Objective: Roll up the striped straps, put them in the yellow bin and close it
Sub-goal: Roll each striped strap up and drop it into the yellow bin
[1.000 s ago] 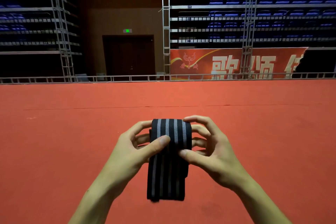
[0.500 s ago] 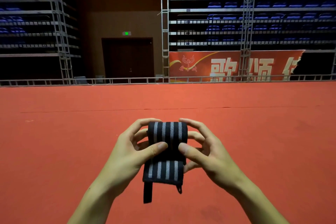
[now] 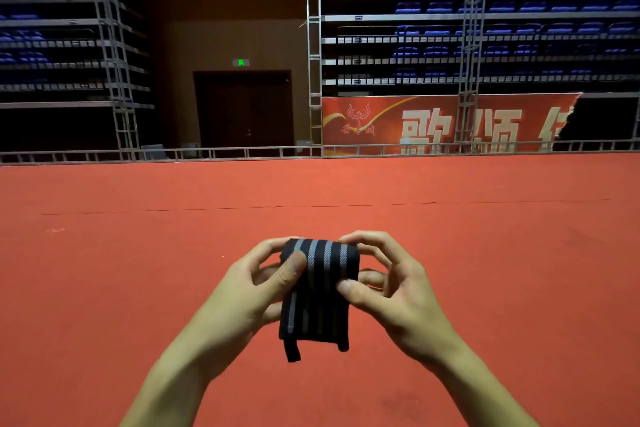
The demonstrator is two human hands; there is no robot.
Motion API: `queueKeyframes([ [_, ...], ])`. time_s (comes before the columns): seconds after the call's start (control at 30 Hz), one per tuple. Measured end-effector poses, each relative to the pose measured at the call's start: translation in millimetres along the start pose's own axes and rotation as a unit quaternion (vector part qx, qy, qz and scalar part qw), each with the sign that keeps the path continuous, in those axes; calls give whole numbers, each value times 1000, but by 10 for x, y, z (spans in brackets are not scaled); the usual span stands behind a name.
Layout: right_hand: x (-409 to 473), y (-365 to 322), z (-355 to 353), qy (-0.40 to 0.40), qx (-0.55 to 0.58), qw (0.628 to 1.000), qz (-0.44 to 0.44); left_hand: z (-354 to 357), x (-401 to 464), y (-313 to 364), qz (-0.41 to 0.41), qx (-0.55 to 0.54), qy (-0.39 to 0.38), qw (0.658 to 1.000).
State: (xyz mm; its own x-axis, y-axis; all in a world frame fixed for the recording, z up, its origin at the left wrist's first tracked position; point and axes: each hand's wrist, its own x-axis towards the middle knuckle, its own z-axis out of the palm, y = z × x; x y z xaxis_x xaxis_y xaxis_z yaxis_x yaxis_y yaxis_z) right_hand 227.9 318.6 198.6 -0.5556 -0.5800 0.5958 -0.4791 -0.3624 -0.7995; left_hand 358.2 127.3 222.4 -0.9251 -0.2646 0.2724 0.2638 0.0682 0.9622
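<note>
While woven striped strap forms partial roll, left hand and right hand fingers pinch it; tail perhaps looped.

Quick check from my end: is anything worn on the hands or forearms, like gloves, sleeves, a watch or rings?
Nothing visible. The left hand and right hand are bare, with no gloves or rings showing. Both forearms are bare down to the frame edge, with no sleeves, watch or bands.

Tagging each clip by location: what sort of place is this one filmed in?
Most likely an indoor arena or sports hall. Tiers of blue seats rise on metal scaffolding, a broad red carpeted floor fills the foreground, and a red banner with large characters hangs beyond the low railing.
</note>
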Motion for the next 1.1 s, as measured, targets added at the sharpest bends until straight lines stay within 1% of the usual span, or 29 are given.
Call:
queueKeyframes([
  [0.1, -14, 21, -2, -13, -8, 1000, 0, 0, 5, 18, -29, -10, -2, 1000],
  [0.17, -25, 27, 2, -21, -45, 999, -18, 1, 16, 20, -34, -23, 3, 999],
  [0.23, -32, 33, 16, -27, -68, 997, -34, 7, 25, 16, -29, -32, 20, 999],
  [0.43, -67, 68, 51, -40, -56, 997, -20, 12, 11, -31, -1, -24, 37, 999],
  [0.57, -65, 64, 5, -52, -10, 998, 41, -27, -9, -53, 34, 10, 41, 999],
  [0.63, -49, 29, -15, -51, -9, 996, 75, -36, -7, -67, 58, 33, 39, 997],
  [0.7, -30, -14, 0, -39, 4, 994, 107, -34, 3, -82, 81, 52, 36, 995],
  [0.77, -7, -60, 16, -15, -5, 991, 131, -17, 12, -93, 99, 63, 27, 993],
  [0.83, 7, -88, 19, -9, -7, 989, 148, 1, 22, -98, 119, 67, 20, 990],
  [0.93, 8, -129, -13, -11, 9, 990, 138, 38, 32, -77, 147, 82, 21, 985],
  [1.03, 0, -164, -81, -15, 2, 993, 117, 61, 25, -32, 150, 94, 4, 984],
  [1.1, -10, -170, -141, -11, -21, 995, 101, 80, 23, 0, 148, 120, -11, 982],
])
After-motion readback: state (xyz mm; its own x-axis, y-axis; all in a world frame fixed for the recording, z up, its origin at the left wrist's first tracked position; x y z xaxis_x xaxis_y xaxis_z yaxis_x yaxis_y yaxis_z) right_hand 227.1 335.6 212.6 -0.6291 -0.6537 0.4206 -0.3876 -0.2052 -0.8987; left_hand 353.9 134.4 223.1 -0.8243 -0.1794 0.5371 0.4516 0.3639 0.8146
